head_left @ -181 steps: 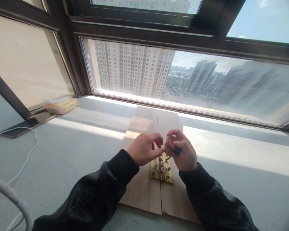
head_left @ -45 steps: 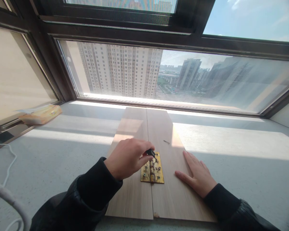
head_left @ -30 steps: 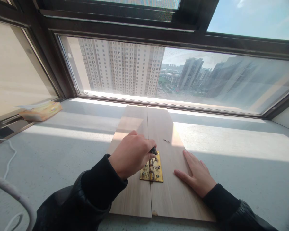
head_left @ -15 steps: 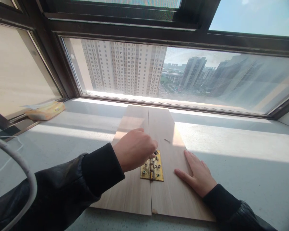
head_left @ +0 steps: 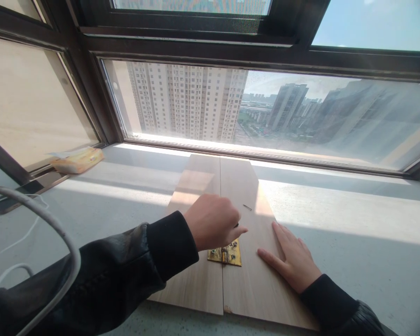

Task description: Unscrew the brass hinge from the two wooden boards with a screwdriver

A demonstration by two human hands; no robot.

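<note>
A brass-coloured hinge (head_left: 233, 259) with dark stains lies across the seam of two pale wooden boards. Several screws stand in its holes. My left hand (head_left: 213, 223) is closed in a fist above the hinge and hides its far part. Something small and dark shows at its fingers, but I cannot make out what it is. On the right board (head_left: 245, 289) my right hand (head_left: 290, 259) lies open at the outer edge, thumb spread. A thin loose screw or nail (head_left: 247, 207) rests on that board, beyond the hinge. The left board (head_left: 192, 289) is partly under my left forearm.
The boards lie on a pale, speckled window sill (head_left: 336, 205), in front of a dark-framed window (head_left: 213, 149). At the left corner is a soft yellow packet (head_left: 79, 161). A white cable (head_left: 65, 228) loops over my left sleeve.
My left hand has moved right and slightly nearer, covering more of the hinge, with its wrist turned. My right hand keeps its place on the board. The whole view has shifted a little.
</note>
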